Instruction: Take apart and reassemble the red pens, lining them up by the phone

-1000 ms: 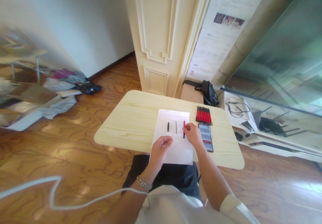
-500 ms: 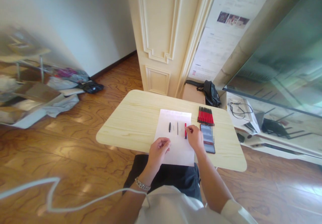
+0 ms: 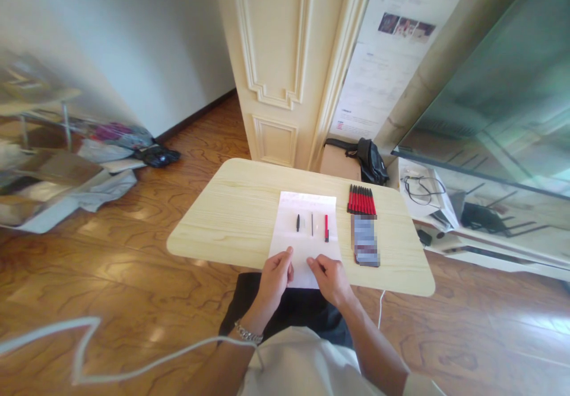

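On a white sheet of paper (image 3: 289,253) lie the parts of a pen in a row. A short black piece (image 3: 298,223) is at the left, a thin dark refill (image 3: 312,224) in the middle, and a red pen barrel (image 3: 326,227) with a black clip end at the right. Faint small pieces between them are too small to make out. My left hand (image 3: 276,272) is closed over the paper's lower left, thumb pointing up. Level with it, my right hand (image 3: 328,277) is curled closed at the lower right. Nothing shows in either hand, and they are apart.
A row of several red and black pens (image 3: 361,200) lies on the wooden table (image 3: 222,212), above a phone (image 3: 366,241). Behind the table is a black bag (image 3: 372,161). A white cable (image 3: 178,351) runs across at lower left.
My right hand has left the red barrel and moved left and toward me. My left hand has shifted slightly toward me and its fingers have curled in. The pen parts lie as before.
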`<state>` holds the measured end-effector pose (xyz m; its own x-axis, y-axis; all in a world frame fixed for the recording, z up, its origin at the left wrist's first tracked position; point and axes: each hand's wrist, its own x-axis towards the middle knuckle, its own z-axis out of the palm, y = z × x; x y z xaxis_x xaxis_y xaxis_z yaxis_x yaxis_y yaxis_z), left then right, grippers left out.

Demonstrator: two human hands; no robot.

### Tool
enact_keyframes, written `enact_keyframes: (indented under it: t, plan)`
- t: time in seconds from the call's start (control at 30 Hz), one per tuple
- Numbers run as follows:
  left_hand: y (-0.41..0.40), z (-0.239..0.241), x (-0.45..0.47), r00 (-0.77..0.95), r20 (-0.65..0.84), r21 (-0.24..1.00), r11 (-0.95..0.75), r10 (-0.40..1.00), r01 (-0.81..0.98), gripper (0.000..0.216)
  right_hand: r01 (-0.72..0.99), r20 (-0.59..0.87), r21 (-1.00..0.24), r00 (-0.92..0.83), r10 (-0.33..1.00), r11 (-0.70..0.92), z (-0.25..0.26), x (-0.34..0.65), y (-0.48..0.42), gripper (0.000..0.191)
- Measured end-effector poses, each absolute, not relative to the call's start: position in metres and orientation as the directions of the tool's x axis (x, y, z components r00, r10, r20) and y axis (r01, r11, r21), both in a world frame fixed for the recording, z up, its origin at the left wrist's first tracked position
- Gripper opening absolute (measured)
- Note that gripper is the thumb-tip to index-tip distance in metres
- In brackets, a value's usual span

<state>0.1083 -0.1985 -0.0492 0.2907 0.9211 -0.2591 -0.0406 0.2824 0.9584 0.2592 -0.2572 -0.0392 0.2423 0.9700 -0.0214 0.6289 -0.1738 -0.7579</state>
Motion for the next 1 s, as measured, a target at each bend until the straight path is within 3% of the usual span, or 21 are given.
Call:
enact_keyframes:
  t: [0.17,0.3,0.5,0.63,0.73,0.83,0.93,1.0]
  plan:
    - [-0.200,-0.049,0.107,0.293,-0.246,0.968,0.247,0.924,0.032,0.052,0.759,0.000,-0.556,0.407,0.913,-0.338,-0.031,0.298,-0.216,0.044]
    - [-0.203,-0.047,0.106,0.304,-0.224,0.974,0.219,0.926,0.051,0.054,0.757,-0.091,-0.429,0.507,0.857,-0.494,-0.029,0.319,-0.178,0.036]
    - [-0.203,-0.045,0.107,0.305,-0.234,0.966,0.257,0.923,-0.037,0.051,0.755,-0.120,-0.371,0.539,0.834,-0.542,-0.041,0.321,-0.155,0.038]
    - [-0.198,-0.045,0.108,0.313,-0.206,0.970,0.235,0.927,-0.058,0.045,0.742,-0.078,-0.463,0.510,0.857,-0.484,-0.039,0.323,-0.158,0.032]
    - [-0.196,-0.044,0.113,0.307,-0.141,0.986,0.161,0.941,-0.043,0.035,0.654,-0.035,-0.680,0.425,0.905,-0.333,-0.032,0.315,-0.170,0.031]
    - [-0.195,-0.041,0.121,0.303,-0.097,0.989,0.125,0.948,-0.074,0.035,0.431,-0.029,-0.890,0.265,0.964,-0.145,-0.026,0.291,-0.189,0.032]
    - [-0.196,-0.038,0.127,0.340,-0.068,0.979,0.128,0.938,-0.158,0.042,0.257,-0.043,-0.962,0.181,0.983,-0.090,-0.022,0.265,-0.210,0.032]
    - [-0.196,-0.038,0.127,0.384,-0.071,0.970,0.153,0.920,-0.188,0.046,0.275,-0.018,-0.959,0.166,0.986,-0.064,-0.018,0.258,-0.217,0.031]
